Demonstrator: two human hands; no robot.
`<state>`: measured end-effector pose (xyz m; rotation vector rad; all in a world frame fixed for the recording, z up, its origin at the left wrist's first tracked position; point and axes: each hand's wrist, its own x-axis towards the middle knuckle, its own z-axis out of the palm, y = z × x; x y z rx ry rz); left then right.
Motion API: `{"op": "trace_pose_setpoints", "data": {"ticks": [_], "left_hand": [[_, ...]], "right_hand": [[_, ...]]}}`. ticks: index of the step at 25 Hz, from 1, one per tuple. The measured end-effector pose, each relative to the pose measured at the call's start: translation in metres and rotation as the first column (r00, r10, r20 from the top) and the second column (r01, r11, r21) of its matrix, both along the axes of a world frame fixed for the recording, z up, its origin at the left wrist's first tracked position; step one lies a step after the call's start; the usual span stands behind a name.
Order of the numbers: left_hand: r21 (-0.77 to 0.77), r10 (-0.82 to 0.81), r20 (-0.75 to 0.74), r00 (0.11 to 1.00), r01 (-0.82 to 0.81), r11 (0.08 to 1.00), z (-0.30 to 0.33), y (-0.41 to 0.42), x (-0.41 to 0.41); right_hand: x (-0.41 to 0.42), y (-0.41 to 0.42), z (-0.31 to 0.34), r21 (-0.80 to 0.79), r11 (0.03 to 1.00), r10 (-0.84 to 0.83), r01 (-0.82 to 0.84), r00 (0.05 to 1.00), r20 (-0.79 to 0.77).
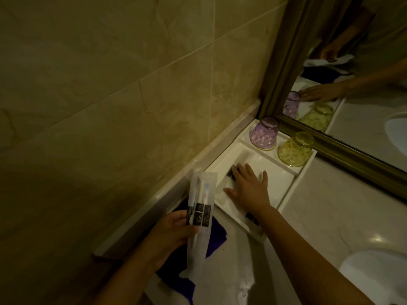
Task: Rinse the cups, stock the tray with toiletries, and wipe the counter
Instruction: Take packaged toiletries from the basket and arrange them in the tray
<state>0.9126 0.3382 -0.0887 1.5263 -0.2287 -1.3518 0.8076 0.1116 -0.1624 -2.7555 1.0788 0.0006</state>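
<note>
Right hand (248, 188) lies flat, open, pressing packets into the white compartmented plastic tray (284, 190); left hand (174, 232) grips clear-wrapped toothbrush sachets (199, 219) beside it; upturned cups look rinsed, wiping remains

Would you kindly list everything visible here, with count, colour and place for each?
Tray: one, white, on the counter in the corner under the mirror.
Purple cup: one, upside down in the tray's far compartment.
Yellow cup: one, upside down beside the purple cup.
Toothbrush packets: at least two, clear with dark labels, in the left hand.
Flat packet: one, white, in the tray under the right hand.
Cloth: one, dark purple, on the counter by the wall.
Mirror: one, bronze frame.
Sink: one, white, at right.
Counter: pale marble.
Left hand: grip closed on the packets.
Right hand: flat, fingers spread, in the tray.
</note>
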Motion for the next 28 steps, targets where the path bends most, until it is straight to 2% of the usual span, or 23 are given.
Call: {"op": "trace_pose_setpoints", "data": {"ticks": [10,11,12,13,14,15,16,17,18,20,23,28], "left_hand": [[0.015,0.039,0.021,0.999,-0.039,0.999,0.0,0.003,-0.004],[0.014,0.035,0.027,0.999,-0.036,0.999,0.001,0.002,-0.004],[0.011,0.033,0.036,0.999,-0.033,0.999,0.001,0.001,-0.004],[0.004,0.03,0.051,0.998,-0.03,1.0,0.001,0.0,-0.004],[-0.005,0.026,0.069,0.997,-0.026,1.0,0.002,-0.002,-0.004],[-0.015,0.02,0.088,0.996,-0.019,1.0,0.004,-0.004,-0.005],[-0.022,0.015,0.111,0.994,-0.012,1.0,0.005,-0.007,-0.006],[-0.026,0.01,0.137,0.991,-0.006,1.0,0.005,-0.01,-0.007],[-0.03,0.009,0.156,0.988,-0.004,1.0,0.006,-0.014,-0.009],[-0.06,0.021,0.125,0.992,-0.013,0.998,0.007,-0.021,-0.013],[-0.164,0.031,-0.03,0.999,-0.036,0.986,0.009,-0.027,-0.02],[-0.182,0.056,-0.016,0.998,-0.057,0.982,0.01,-0.036,-0.024]], "right_hand": [[0.042,0.008,0.004,0.062,0.997,-0.041,0.039,0.998,0.042],[0.041,0.01,0.01,0.073,0.996,-0.051,0.044,0.994,0.093],[0.038,0.015,0.018,0.099,0.993,-0.086,0.066,0.974,0.211],[0.031,0.021,0.026,0.174,0.98,-0.159,0.1,0.915,0.371],[0.021,0.03,0.035,0.319,0.942,-0.267,0.108,0.815,0.513],[0.008,0.042,0.045,0.503,0.862,-0.383,0.06,0.727,0.57],[-0.005,0.057,0.055,0.67,0.742,-0.469,-0.022,0.698,0.541],[-0.016,0.072,0.063,0.787,0.611,-0.51,-0.087,0.717,0.476],[-0.025,0.083,0.068,0.84,0.53,-0.504,-0.113,0.755,0.419],[-0.033,0.097,0.073,0.829,0.55,-0.485,-0.096,0.772,0.411],[-0.039,0.096,0.08,0.813,0.581,-0.534,-0.034,0.738,0.413],[-0.046,0.088,0.086,0.831,0.557,-0.569,-0.006,0.726,0.386]]}}
